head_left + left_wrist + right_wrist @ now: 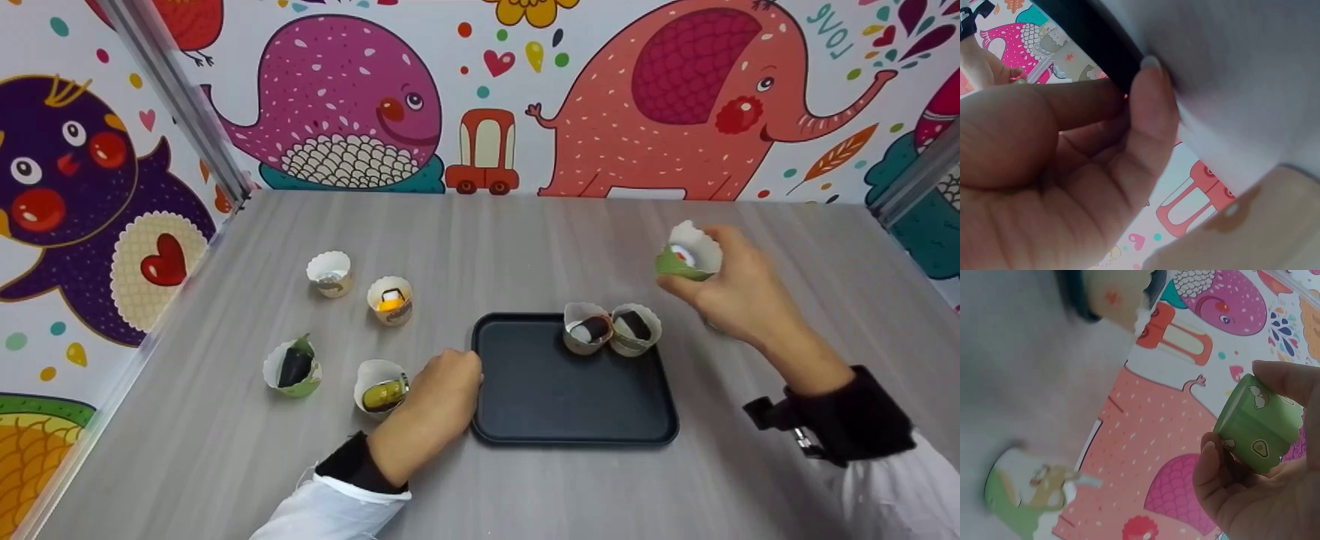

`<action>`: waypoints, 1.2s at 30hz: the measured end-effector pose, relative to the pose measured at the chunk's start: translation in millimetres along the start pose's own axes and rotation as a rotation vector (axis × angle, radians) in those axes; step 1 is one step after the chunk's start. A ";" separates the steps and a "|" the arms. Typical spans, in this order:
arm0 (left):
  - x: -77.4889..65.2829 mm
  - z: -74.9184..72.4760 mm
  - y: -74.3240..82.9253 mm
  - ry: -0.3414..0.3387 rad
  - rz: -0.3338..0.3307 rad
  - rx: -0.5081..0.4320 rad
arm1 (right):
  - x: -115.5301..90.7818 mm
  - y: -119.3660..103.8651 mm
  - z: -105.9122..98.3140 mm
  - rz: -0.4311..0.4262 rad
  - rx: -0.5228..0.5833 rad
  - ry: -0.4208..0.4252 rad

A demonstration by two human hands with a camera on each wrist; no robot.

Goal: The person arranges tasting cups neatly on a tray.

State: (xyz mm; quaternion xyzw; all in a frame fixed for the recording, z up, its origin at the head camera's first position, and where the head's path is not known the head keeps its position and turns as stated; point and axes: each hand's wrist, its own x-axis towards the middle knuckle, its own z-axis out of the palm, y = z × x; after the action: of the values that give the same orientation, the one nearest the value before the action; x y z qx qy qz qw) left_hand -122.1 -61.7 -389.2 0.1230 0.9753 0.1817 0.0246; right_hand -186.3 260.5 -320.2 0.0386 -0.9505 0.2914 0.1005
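My right hand (739, 289) holds a green paper baking cup (696, 259) above the table, to the right of the tray and behind it. A small white and red piece (681, 256) sits in that cup, whose outside carries an avocado print (1261, 422) in the right wrist view. My left hand (446, 390) pinches the left rim of a black tray (574, 405); the left wrist view shows thumb and fingers on the dark edge (1092, 45). Two paper cups, one (585, 330) beside the other (634, 330), stand at the tray's back right, each with a dark and white piece inside.
Left of the tray stand a cup with a toy eggplant (296, 366), one with a yellow-green piece (384, 394), one with an orange piece (391, 301) and a pale cup (330, 274). Another cup (1030, 489) shows below my right hand. Printed walls (517, 90) border the table.
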 end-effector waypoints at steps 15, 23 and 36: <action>1.4 -0.5 0.4 0.001 -0.017 0.020 | 8.5 -42.5 29.6 -0.205 0.093 -0.067; 1.3 -0.1 0.4 0.003 -0.006 0.008 | 13.0 -55.2 49.2 -0.273 0.105 -0.184; 0.5 -0.3 0.1 0.018 -0.009 0.013 | 14.1 -65.1 93.5 -0.384 0.093 -0.325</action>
State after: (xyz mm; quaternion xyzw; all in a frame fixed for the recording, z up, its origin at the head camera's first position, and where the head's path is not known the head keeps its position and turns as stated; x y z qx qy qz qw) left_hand -122.6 -61.6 -388.9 0.1172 0.9772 0.1762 0.0159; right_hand -207.3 153.9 -357.3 0.2694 -0.9150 0.3004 -0.0019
